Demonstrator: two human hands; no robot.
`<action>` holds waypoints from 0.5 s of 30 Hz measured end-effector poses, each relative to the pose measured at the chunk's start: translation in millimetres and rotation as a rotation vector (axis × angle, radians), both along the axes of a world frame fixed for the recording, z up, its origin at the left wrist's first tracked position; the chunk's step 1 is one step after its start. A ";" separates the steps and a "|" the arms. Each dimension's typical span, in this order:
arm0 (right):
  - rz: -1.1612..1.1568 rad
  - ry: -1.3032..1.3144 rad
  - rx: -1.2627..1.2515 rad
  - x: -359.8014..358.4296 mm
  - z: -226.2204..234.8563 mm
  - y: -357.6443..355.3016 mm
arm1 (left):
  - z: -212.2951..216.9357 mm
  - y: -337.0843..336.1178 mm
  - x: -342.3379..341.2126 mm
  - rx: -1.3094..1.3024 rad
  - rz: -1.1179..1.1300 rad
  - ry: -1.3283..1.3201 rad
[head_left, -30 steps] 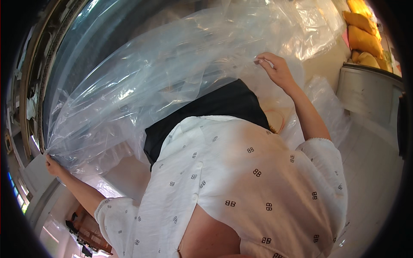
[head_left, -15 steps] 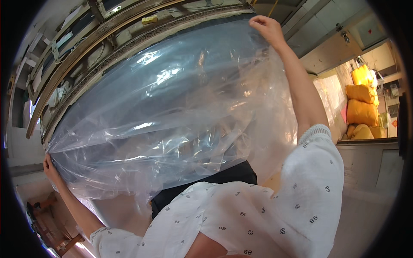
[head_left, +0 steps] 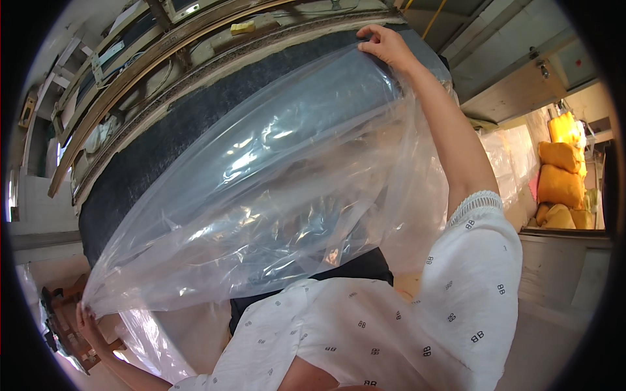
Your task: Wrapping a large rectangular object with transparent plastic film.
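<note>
A large clear plastic sheet, creased and shiny, stretches diagonally between my two hands over a dark, flat work surface. My left hand, low at the left, is closed on the sheet's gathered left corner. At the upper right, my right hand holds the far edge near the thumb; its index finger curves a little away from the thumb. The sheet's near side hangs down in folds close to my body, over a black item at my waist.
Long wooden and metal rails run along the far side of the surface, with a small yellow block on them. Yellow bundles are stacked at the right. A brown wooden object stands at the lower left.
My left hand has come down and nearer, drawing the sheet's left corner along. My right hand has shifted slightly left. More of the dark surface shows along the far side.
</note>
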State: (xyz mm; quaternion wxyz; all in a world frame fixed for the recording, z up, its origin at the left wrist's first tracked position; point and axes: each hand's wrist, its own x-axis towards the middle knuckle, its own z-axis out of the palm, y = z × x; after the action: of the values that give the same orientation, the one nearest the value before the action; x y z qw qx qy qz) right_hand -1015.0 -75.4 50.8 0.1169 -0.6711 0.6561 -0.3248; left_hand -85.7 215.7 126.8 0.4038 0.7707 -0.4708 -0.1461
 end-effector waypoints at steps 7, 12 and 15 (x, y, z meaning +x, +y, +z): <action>0.213 -0.384 -0.021 -24.7 48.2 -22.5 | -30.7 2.7 20.4 0.033 0.079 0.390; -0.011 -1.148 -0.334 -59.2 118.9 -26.9 | -5.0 -106.6 -66.6 -0.497 -0.282 0.428; -0.177 -0.099 -0.368 -65.5 19.5 -52.2 | -64.1 -180.6 -29.7 -0.421 -0.008 0.502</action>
State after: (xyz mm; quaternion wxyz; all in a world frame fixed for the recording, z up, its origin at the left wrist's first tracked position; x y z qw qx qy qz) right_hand -1080.6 -127.5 70.3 -0.0045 -0.6042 0.6354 -0.4808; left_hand -115.4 35.1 62.7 0.6571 0.6084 -0.3793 -0.2327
